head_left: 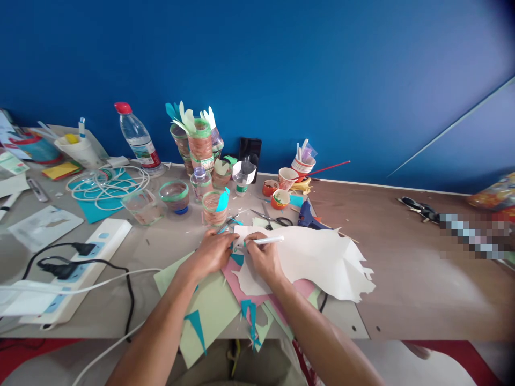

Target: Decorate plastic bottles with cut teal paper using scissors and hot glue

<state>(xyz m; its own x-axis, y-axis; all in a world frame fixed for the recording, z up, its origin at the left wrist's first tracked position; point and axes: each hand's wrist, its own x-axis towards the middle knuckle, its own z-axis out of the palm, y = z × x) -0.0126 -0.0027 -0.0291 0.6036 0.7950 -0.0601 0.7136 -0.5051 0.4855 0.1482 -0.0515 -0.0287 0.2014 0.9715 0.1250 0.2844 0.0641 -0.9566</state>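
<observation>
In my right hand (263, 256) is a white pen (269, 240), its tip down on the left end of a large sheet of white paper (314, 257) with a ragged right edge. Small green marks show by the tip. My left hand (211, 251) is closed at the left end of that sheet, fingertips on its edge. Under the sheet lie pink paper (243, 289) and pale green paper (213, 311), with blue paper scraps (196, 328) on top. Just beyond my hands are scissors (277, 220) and a blue glue gun (310, 215).
Several wrapped cups and jars stand behind, including a tall one (200, 142) with paper leaves. A water bottle (139, 139), coiled white cable (107, 187) and power strip (90, 265) are at left. Small paper cups (287, 178) and a phone (250, 153) stand by the blue wall.
</observation>
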